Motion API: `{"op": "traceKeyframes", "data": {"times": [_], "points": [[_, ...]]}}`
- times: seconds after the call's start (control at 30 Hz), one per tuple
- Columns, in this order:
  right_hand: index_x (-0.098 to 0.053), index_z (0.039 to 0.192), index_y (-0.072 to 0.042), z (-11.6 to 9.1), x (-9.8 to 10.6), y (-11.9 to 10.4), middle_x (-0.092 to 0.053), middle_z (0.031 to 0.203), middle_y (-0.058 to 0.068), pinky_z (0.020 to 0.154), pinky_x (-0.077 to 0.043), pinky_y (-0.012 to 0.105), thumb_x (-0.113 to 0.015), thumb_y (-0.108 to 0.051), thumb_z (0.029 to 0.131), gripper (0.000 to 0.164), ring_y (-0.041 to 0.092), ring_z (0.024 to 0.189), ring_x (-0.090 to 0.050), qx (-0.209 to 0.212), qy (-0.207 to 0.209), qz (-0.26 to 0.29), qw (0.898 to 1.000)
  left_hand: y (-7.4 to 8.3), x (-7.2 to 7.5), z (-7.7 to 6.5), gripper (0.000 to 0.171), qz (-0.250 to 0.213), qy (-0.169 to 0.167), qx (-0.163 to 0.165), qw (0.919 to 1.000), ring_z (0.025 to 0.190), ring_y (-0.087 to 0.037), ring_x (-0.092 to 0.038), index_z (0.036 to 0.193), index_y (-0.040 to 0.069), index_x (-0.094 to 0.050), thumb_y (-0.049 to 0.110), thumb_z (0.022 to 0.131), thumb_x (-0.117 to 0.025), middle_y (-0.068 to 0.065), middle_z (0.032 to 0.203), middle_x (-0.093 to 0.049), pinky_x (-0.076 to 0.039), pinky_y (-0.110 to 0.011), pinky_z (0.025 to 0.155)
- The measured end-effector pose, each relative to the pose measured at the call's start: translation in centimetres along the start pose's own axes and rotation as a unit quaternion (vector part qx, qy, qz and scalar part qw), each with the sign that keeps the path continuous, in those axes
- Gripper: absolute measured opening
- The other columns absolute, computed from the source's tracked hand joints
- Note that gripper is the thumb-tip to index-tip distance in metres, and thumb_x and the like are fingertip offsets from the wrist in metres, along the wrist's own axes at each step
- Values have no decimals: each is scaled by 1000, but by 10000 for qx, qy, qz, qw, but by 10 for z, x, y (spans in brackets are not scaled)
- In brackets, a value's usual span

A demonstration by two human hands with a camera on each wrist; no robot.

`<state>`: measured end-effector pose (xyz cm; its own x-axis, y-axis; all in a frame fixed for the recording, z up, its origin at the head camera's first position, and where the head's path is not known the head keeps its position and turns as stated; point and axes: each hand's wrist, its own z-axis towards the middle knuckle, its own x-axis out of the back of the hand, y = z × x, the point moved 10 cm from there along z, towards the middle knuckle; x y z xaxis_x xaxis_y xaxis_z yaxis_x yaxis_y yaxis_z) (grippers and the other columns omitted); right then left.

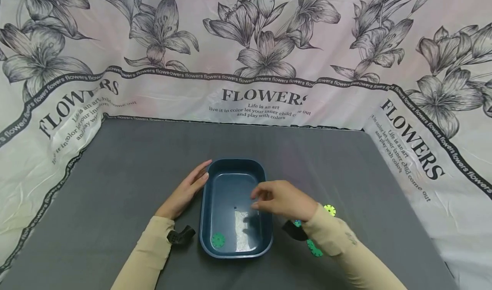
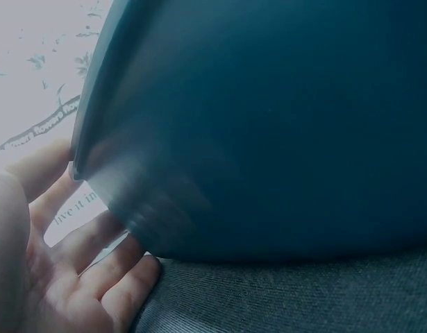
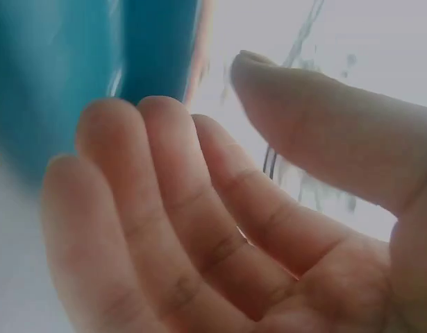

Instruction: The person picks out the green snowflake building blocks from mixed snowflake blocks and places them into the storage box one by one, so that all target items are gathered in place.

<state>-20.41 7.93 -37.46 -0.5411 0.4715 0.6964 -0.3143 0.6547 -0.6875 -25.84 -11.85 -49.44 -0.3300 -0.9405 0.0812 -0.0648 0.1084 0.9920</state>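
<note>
A deep blue rectangular tray point(image 1: 226, 191) stands lengthwise in front of me, with one green notched disc point(image 1: 218, 240) lying at its near left corner. My left hand point(image 1: 186, 191) rests against the tray's far left side; in the left wrist view its extended fingers point(image 2: 95, 239) meet the outer wall and rim. Above the tray's right edge hovers my right hand point(image 1: 284, 198), fingers loosely bent and thumb apart. The right wrist view shows bare fingertips point(image 3: 110, 121) with nothing between them and the thumb.
Right of the tray, partly hidden by the right forearm, lie a yellow notched disc point(image 1: 329, 210), green notched discs point(image 1: 315, 248) and a bluish piece point(image 1: 297, 223). The dark grey table point(image 1: 146, 153) is bordered by a flower-printed sheet point(image 1: 261, 98) at the back and sides.
</note>
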Motion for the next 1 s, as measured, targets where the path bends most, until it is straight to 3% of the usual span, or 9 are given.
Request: {"op": "traceKeyframes", "data": {"times": [0.1,0.2,0.47,0.73,1.0], "points": [[-68,101,-11,-37,36,31,-65,81,-6,64,-50,25,-70,-22,89,16,7,72,-58,-397,693,-429,9959,3,0,3,49,29,21,-40,10000,143,-29,-24,147,41,-31,42,100,-47,-3,157,-24,-20,-58,115],[-67,102,-10,-69,52,68,-65,82,-5,65,-49,27,-69,-18,89,16,8,74,-58,-969,996,-779,9872,5,1,5,50,29,36,-80,10000,144,-28,-23,147,40,-31,43,100,-47,-2,157,-23,-20,-57,115],[-64,99,-3,-117,47,144,-62,85,3,63,-48,33,-74,-13,83,22,17,77,-57,-1927,930,-1072,9710,2,2,2,52,25,37,24,10000,144,-29,-22,147,41,-31,46,98,-48,-3,157,-23,-19,-57,115],[-61,99,-5,-125,25,162,-54,92,6,66,-45,33,-79,-7,76,29,18,80,-49,-1727,1016,-1022,9744,-6,5,-4,51,-30,51,80,9999,143,-30,-23,147,40,-30,45,100,-47,-5,157,-22,-19,-58,115],[-58,93,-3,-127,32,169,-56,85,5,65,-45,34,-76,-2,77,25,18,75,-51,-1992,1334,-1092,9647,-2,1,0,52,12,15,32,10000,144,-29,-21,147,41,-30,47,98,-48,-3,158,-21,-20,-56,115]]}}
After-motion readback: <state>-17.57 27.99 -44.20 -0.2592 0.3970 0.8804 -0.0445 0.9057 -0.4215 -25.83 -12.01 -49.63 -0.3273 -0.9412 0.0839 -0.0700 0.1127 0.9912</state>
